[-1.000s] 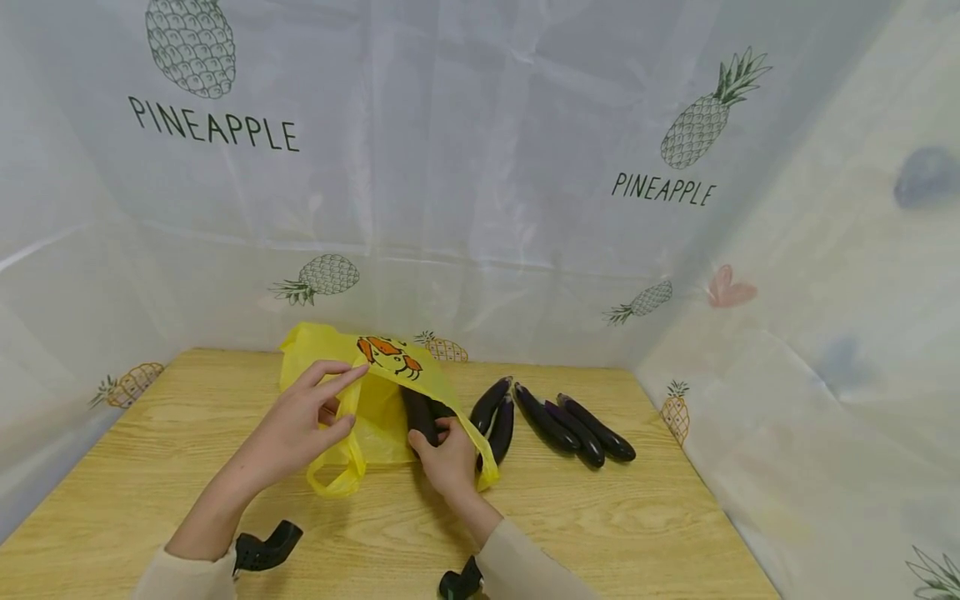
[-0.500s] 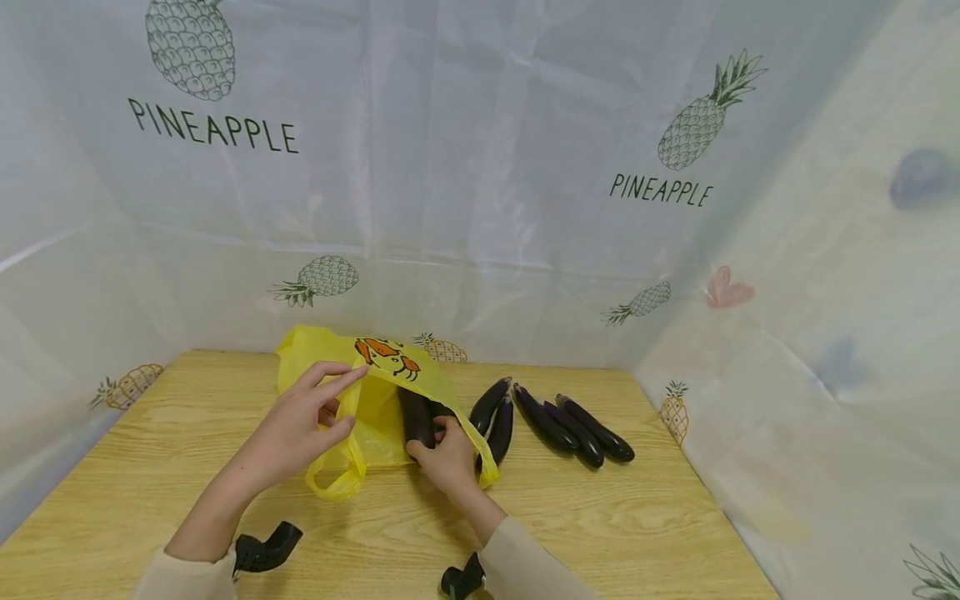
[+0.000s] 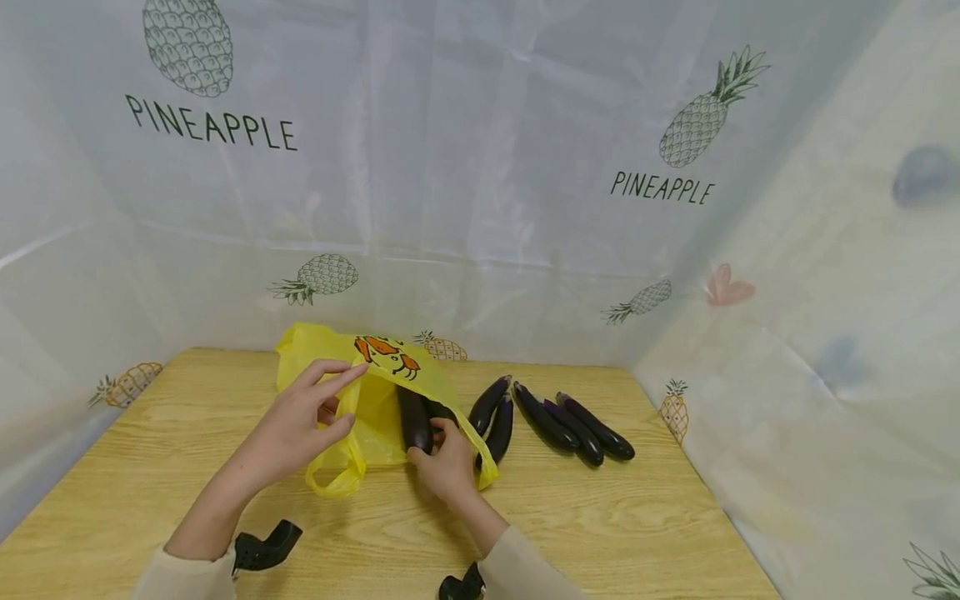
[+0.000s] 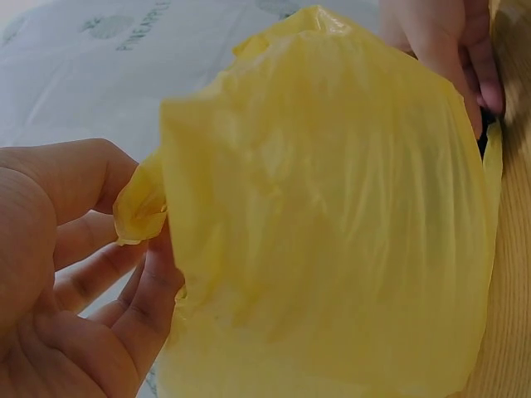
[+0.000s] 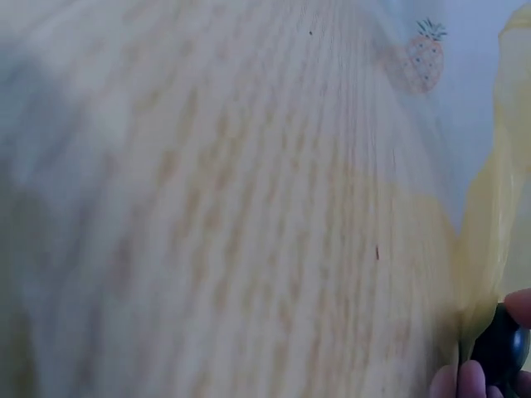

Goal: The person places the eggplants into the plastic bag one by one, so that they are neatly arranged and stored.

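Right hand (image 3: 448,462) has its thumb and fingers wrapped on the near end of an eggplant (image 3: 415,421) lying in the mouth of the bag (image 3: 318,346), while the left hand (image 3: 296,425) holds a handle (image 4: 143,203) between thumb and fingers. From my end, I'd judge that the thin handle could slip that light hold and let the mouth sag; a careless right-hand pull could snag the bag and drag the eggplant along.

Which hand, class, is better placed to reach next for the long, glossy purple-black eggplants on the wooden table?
Probably the right hand: it is nearer those eggplants, though holding another eggplant. The left hand is farther away, holding the yellow plastic bag.
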Tool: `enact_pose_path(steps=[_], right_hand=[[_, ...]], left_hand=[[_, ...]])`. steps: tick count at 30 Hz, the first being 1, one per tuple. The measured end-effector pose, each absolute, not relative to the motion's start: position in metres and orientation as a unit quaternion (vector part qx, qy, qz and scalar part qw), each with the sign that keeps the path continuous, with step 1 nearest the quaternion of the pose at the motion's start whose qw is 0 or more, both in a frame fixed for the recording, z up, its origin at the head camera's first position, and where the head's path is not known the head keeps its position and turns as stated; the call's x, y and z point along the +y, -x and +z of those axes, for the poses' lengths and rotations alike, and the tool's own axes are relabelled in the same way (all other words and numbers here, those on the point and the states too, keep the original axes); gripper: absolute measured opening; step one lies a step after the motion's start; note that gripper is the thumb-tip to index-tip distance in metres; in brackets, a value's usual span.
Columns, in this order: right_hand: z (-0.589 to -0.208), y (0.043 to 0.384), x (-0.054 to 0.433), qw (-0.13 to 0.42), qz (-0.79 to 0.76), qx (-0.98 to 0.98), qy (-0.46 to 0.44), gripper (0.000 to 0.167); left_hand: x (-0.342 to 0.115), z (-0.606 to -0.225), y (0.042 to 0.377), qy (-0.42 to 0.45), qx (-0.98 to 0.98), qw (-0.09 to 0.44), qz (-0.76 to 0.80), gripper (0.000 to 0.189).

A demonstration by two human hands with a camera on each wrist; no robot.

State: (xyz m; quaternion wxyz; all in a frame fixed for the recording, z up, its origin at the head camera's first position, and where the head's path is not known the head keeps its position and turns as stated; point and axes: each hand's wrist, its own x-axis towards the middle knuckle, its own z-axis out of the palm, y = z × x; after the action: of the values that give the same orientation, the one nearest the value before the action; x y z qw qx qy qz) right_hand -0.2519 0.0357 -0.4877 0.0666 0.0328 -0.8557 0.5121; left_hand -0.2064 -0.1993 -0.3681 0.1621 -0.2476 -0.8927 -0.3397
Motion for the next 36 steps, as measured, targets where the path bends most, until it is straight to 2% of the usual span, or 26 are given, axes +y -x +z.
enact_pose_path(steps=[15,26,36], right_hand=[[-0.497,0.264,0.028,0.119,0.531,-0.839,0.022,0.042],[-0.493,0.266,0.025,0.135,0.532,-0.835,0.04,0.038],[-0.497,0.269,0.029,0.111,0.536,-0.837,0.028,0.042]], left_hand=[[-0.199,-0.369,0.207,0.249,-0.893,0.165,-0.338,0.066],[-0.199,-0.369,0.207,0.249,-0.892,0.161,-0.341,0.066],[-0.2,-0.37,0.207,0.25,-0.892,0.164,-0.339,0.066]])
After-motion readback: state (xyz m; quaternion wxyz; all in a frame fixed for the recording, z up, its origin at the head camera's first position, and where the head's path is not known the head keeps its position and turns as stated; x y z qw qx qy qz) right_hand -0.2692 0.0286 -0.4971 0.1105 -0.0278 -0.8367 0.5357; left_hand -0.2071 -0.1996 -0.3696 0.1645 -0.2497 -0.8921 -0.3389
